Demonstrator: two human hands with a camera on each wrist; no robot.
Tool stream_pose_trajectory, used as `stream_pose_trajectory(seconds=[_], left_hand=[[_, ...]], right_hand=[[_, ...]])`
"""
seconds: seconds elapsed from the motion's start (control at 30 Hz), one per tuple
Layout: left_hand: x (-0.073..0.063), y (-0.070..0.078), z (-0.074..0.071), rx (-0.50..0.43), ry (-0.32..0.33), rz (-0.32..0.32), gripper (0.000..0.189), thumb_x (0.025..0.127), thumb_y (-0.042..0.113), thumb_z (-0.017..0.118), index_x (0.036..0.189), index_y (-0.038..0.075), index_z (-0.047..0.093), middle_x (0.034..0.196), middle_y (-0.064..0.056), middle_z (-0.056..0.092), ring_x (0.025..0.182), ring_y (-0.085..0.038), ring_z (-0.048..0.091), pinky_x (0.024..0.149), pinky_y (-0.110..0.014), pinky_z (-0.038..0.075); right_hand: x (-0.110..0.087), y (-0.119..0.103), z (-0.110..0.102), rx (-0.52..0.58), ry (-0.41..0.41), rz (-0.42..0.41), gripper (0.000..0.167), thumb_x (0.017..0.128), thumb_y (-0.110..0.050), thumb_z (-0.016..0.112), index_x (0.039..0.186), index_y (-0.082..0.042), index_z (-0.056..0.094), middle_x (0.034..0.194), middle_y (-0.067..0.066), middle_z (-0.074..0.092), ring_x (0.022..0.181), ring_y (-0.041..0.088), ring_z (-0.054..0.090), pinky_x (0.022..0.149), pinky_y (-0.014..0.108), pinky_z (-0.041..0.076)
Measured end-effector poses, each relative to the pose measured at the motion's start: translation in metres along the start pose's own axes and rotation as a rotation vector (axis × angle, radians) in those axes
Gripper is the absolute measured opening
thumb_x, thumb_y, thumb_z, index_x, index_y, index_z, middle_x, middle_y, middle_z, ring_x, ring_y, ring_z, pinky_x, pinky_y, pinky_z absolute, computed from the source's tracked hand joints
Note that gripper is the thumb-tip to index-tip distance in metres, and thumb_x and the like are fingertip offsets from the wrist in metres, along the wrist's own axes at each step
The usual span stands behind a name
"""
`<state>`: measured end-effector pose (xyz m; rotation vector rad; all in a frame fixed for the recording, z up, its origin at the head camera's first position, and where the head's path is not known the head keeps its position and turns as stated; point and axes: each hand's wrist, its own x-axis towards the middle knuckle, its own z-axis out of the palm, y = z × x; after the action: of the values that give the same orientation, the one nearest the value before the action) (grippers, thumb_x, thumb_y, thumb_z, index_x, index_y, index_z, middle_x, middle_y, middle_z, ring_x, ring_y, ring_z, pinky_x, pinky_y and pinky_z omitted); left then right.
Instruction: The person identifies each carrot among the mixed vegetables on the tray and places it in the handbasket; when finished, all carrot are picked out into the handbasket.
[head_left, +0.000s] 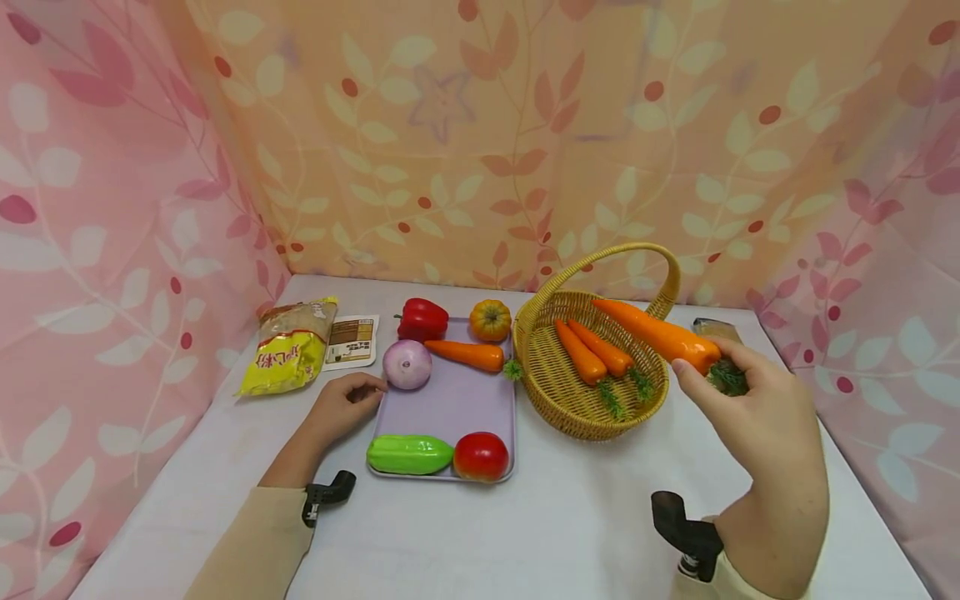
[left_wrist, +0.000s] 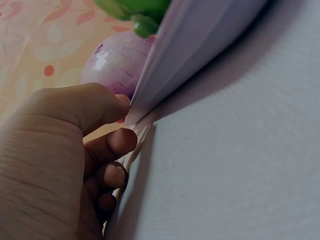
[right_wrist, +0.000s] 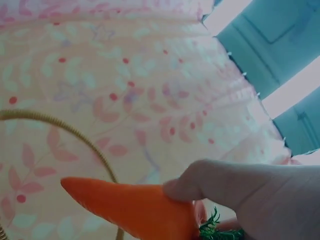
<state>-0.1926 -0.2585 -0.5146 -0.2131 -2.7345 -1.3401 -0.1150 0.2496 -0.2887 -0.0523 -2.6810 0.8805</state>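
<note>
My right hand (head_left: 772, 417) grips a large orange carrot (head_left: 660, 332) near its green leafy end, thumb on its near side. The carrot's tip points left over the wicker basket (head_left: 555, 408), where two smaller carrots (head_left: 581, 354) lie. In the right wrist view the thumb presses on the held carrot (right_wrist: 130, 205). My left hand (head_left: 347, 410) is at the left rim of the lilac tray (head_left: 450, 408), pinching it between thumb and curled fingers. On the tray are an onion (head_left: 407, 365), a carrot (head_left: 468, 355), a red pepper (head_left: 422, 320), a small pumpkin (head_left: 491, 320), a green vegetable (head_left: 410, 454) and a tomato (head_left: 481, 456).
A yellow-and-clear bag (head_left: 288, 350) and a flat packet (head_left: 352, 342) lie at the back left of the white table (head_left: 570, 525). Another packet (head_left: 716, 329) lies behind my right hand. The basket's arched handle (head_left: 637, 248) rises beside the held carrot. Patterned cloth walls surround the table.
</note>
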Motion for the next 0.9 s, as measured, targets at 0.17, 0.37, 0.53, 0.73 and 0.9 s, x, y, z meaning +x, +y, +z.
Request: stream_pose_trajectory(seconds=[0.17,0.37,0.53,0.73,0.9], left_hand=[[-0.001,0.0,-0.001,0.0,-0.001,-0.01,0.012,0.097,0.014,0.07,0.107,0.017,0.077,0.103,0.0,0.07,0.088,-0.022,0.055,0.076,-0.031,0.047],[-0.001,0.0,0.0,-0.005,-0.002,-0.018,0.012,0.097,0.014,0.071,0.107,0.017,0.077,0.102,0.0,0.07,0.087,-0.022,0.054,0.075,-0.03,0.046],[-0.001,-0.001,0.0,-0.013,-0.002,-0.02,0.012,0.097,0.014,0.072,0.106,0.017,0.077,0.102,0.0,0.07,0.088,-0.022,0.054,0.076,-0.03,0.047],[-0.001,0.0,0.0,-0.02,-0.003,-0.017,0.012,0.096,0.014,0.072,0.106,0.016,0.077,0.103,0.0,0.07,0.089,-0.022,0.054,0.077,-0.03,0.047],[-0.001,0.001,0.0,-0.022,0.002,-0.009,0.012,0.097,0.014,0.072,0.106,0.017,0.078,0.105,0.0,0.071,0.089,-0.021,0.054,0.076,-0.029,0.047]], right_hand=[[0.023,0.013,0.016,-0.07,-0.027,0.035,0.06,0.097,-0.051,0.064,0.135,-0.005,0.063,0.113,0.024,0.065,0.091,0.037,0.055,0.067,0.039,0.048],[0.051,0.035,0.044,-0.129,-0.124,0.069,0.071,0.098,-0.055,0.058,0.141,0.001,0.056,0.123,0.029,0.06,0.097,0.044,0.055,0.075,0.054,0.048],[0.067,0.046,0.076,-0.139,-0.198,0.113,0.078,0.097,-0.059,0.058,0.145,0.002,0.053,0.129,0.032,0.06,0.106,0.047,0.057,0.088,0.063,0.048],[0.072,0.042,0.117,-0.146,-0.213,0.098,0.073,0.097,-0.053,0.061,0.145,0.001,0.054,0.13,0.029,0.061,0.111,0.046,0.059,0.091,0.062,0.047],[0.07,0.034,0.152,-0.17,-0.192,-0.001,0.061,0.095,-0.049,0.066,0.136,-0.003,0.064,0.115,0.025,0.069,0.097,0.041,0.065,0.077,0.055,0.05]])
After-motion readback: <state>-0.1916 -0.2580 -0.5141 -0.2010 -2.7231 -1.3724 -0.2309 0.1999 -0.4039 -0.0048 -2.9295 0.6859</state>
